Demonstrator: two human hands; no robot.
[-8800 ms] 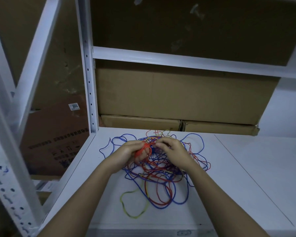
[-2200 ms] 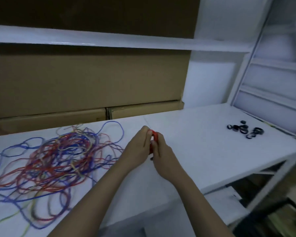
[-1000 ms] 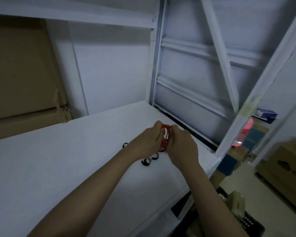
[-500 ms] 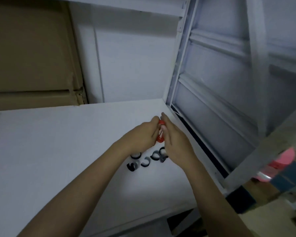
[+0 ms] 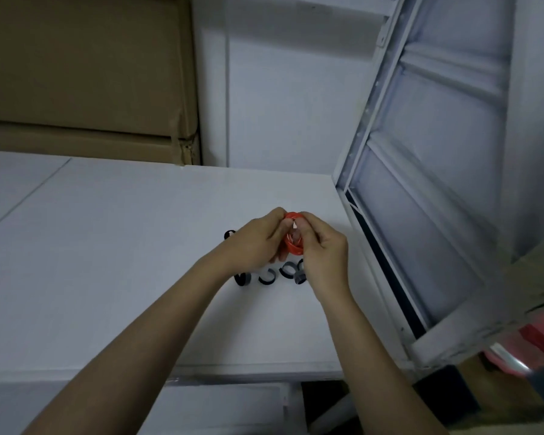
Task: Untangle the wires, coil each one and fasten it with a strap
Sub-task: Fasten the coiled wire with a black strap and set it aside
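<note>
Red wire (image 5: 293, 246), wound into a small tight coil, sat pinched between both hands above the white shelf (image 5: 107, 246); the left hand (image 5: 258, 243) came in from the lower left with its forearm stretched long across the shelf, its fingers curled round the coil's left side and the thumb up near the top of the loop; the right hand (image 5: 322, 249) met it from the lower right, knuckles turned outward, fingers bent over the coil's right edge so that both sets of fingertips closed on the top of the ring; both hands were thus gripping the coil, neither lying flat or loose. The coil stood roughly upright between the palms, a bright orange-red hoop with a pale gap showing through its centre; its loose ends could not be made out. Just below the hands, on the shelf, lay a short row of black straps (image 5: 266, 279), each curled into an open ring, with one more peeking out behind the left hand's knuckles; beyond the left hand, far back, stood brown cardboard boxes (image 5: 85, 73); to the right of the right hand rose the white metal frame (image 5: 421, 183).
</note>
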